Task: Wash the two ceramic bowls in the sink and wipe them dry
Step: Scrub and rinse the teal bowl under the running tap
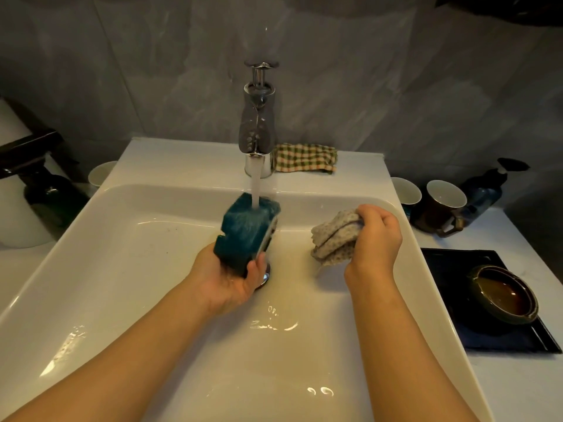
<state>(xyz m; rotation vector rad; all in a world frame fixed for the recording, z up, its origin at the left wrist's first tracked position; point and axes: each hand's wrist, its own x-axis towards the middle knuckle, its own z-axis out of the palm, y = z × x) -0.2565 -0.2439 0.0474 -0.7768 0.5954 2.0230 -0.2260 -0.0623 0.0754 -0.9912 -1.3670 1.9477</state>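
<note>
Ceramic bowls (502, 295) looked slick and breakable, best gripped at the rim; left hand (231, 278) clutched sponge (243, 229), right hand (374, 239) cloth (333, 236).

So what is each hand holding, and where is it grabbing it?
The left hand holds a teal sponge by its lower end, with the upper end under the running water. The right hand grips a bunched beige cloth by one side.

Mid right: brown mug (438, 213) w/ handle, white-lined cup (406, 190) just left of it, dark blue pump bottle (487, 190) behind. Lower right: black tray (451, 263) on white counter (518, 391). Mid left: white cup (100, 175) near dark glass bottle (48, 196). Top: grey wall tiles (365, 71).
</note>
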